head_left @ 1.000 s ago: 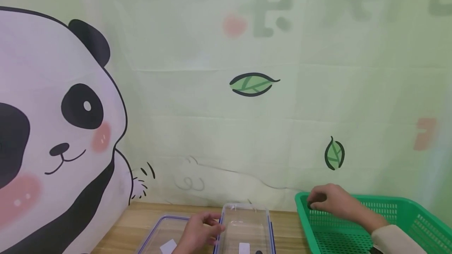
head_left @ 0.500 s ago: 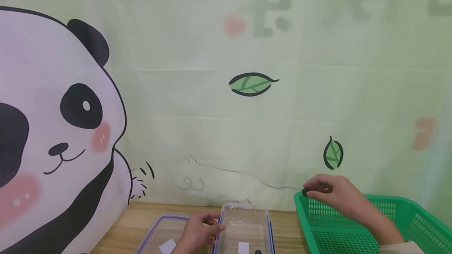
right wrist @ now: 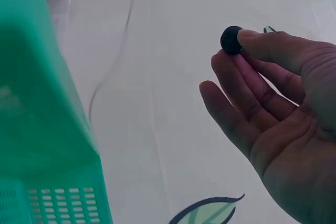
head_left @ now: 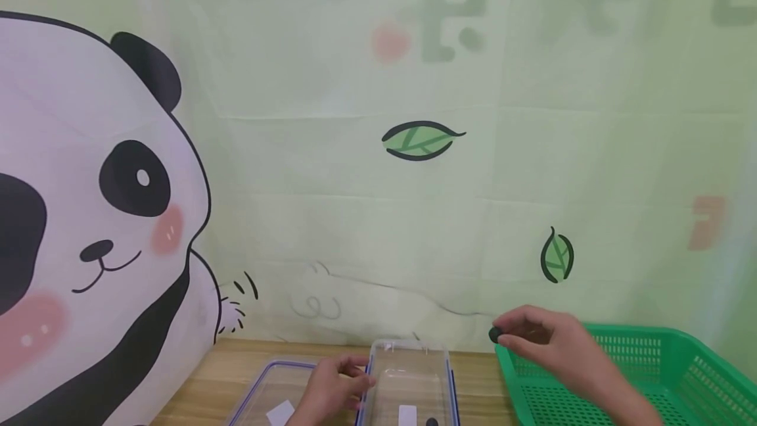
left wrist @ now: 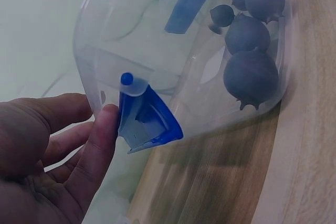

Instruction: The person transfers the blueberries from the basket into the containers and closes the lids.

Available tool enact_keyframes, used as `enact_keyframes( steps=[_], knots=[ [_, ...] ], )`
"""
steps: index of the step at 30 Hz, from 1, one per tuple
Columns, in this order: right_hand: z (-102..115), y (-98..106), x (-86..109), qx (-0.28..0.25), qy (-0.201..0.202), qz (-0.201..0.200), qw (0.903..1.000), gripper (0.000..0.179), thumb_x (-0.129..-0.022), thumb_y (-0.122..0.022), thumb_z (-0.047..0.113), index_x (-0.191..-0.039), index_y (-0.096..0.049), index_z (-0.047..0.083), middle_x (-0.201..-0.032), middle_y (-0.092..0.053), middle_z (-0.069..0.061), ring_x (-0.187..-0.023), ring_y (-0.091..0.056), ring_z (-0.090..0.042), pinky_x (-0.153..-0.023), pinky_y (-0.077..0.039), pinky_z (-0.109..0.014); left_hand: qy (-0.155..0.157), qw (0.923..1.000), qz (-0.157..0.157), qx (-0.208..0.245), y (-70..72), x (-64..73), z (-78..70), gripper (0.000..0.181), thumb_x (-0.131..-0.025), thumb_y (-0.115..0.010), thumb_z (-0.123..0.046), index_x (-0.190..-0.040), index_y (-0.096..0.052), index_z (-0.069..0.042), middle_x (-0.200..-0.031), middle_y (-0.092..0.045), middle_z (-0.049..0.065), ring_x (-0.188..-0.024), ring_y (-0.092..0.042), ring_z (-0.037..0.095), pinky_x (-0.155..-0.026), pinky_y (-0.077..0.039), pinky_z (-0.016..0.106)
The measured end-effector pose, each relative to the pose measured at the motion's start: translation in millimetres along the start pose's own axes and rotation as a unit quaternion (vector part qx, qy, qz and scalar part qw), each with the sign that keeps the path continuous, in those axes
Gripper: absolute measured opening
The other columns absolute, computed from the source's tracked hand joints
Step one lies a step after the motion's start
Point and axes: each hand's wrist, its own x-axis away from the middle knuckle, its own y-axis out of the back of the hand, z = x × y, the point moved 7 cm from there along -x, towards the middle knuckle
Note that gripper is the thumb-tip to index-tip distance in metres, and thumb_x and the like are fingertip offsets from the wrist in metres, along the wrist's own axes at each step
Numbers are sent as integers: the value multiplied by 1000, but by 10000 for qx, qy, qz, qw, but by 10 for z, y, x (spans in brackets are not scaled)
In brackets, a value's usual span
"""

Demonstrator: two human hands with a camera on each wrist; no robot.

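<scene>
Between thumb and fingertips, my right hand (head_left: pixel 558 347) pinches a small dark round blueberry (head_left: pixel 495 334), above the left rim of a green basket (head_left: pixel 507 373). The right wrist view shows that blueberry (right wrist: pixel 231 40) clear of the basket. My left hand (head_left: pixel 332 386) holds the left rim of a clear plastic box (head_left: pixel 409 357); the left wrist view has its fingers at the wall beside a blue clip (left wrist: pixel 149 119). Inside the box lie several grey-blue round fruits (left wrist: pixel 251 77) with pointed crowns, larger than a small dark one (left wrist: pixel 222 16) and a white label.
A clear lid or box with a blue edge (head_left: pixel 266 373) and a white label (head_left: pixel 280 413) lies left of the box on the wooden table (head_left: pixel 201 386). A pale green cloth with a panda print (head_left: pixel 142 84) hangs close behind the table.
My right hand has lifted the blueberry up from the basket's inner left side and carried it left past the rim. My left hand keeps its place on the box.
</scene>
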Motion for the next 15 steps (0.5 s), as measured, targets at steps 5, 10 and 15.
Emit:
enact_keyframes(
  steps=[5, 10, 15],
  knots=[
    [23, -109, 29, -173, 59, 80, 9998, 21, -100, -77, 24, -115, -76, 10, -107, -77, 2, -96, -73, -18, -79, -62, -27, 7, 10000, 10, 15, -7, -10, -7, 34, -92, -80, 3, -123, -69, 11, -94, -67, 8, -68, -67, 15, -62, -66, 33],
    [35, -192, 42, -253, 109, 160, 9995, 21, -99, -77, 25, -114, -76, 10, -106, -76, 2, -95, -73, -13, -80, -62, -27, -53, 10000, 37, 33, -16, -17, -12, 34, -92, -79, 3, -123, -69, 12, -94, -67, 9, -69, -68, 15, -62, -66, 33],
    [77, -298, 36, -322, 295, 275, 9987, 20, -100, -76, 24, -114, -76, 10, -104, -76, 3, -94, -73, -11, -82, -62, -27, -68, 10000, 20, 5, -4, -11, 2, 34, -92, -80, 2, -123, -69, 11, -95, -66, 9, -69, -68, 15, -62, -66, 33]
  ],
)
